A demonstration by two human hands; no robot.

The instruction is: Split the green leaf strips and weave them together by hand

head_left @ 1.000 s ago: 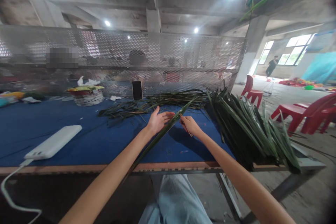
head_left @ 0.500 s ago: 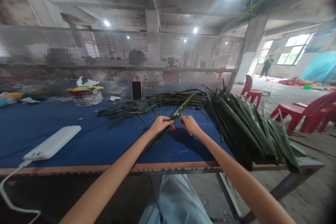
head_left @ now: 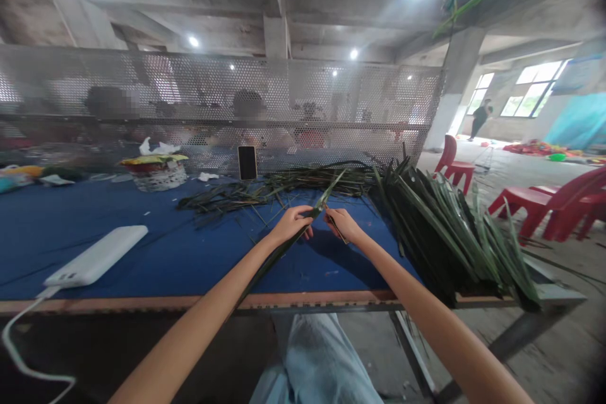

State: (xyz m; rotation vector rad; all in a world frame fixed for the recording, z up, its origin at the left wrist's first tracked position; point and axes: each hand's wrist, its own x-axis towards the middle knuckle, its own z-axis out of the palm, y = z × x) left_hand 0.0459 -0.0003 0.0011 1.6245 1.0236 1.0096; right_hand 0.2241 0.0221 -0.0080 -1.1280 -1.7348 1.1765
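Observation:
Over the middle of the blue table, my left hand [head_left: 293,225] is closed around a long green leaf [head_left: 327,193]. The leaf's pointed tip leans away to the upper right, and its lower part runs back under my left forearm toward the table edge. My right hand [head_left: 344,225] is closed on a thin, narrow tool [head_left: 338,229] with a light edge; its exact kind is too small to make out. The tool's front end meets the leaf just beyond my left fingers. Beside my right arm lies a thick pile of long green leaves [head_left: 440,233].
Thin leaf strips [head_left: 222,197] lie along the back of the table. A phone [head_left: 247,163] stands against the perforated metal screen [head_left: 189,85]. Left are a basket [head_left: 158,175] and a white power bank [head_left: 101,255] with a cable. Red chairs [head_left: 544,202] stand right.
The leaf's tip has swung slightly to the left and stands a little steeper. Both hands stay in nearly the same place, with the right hand slightly turned.

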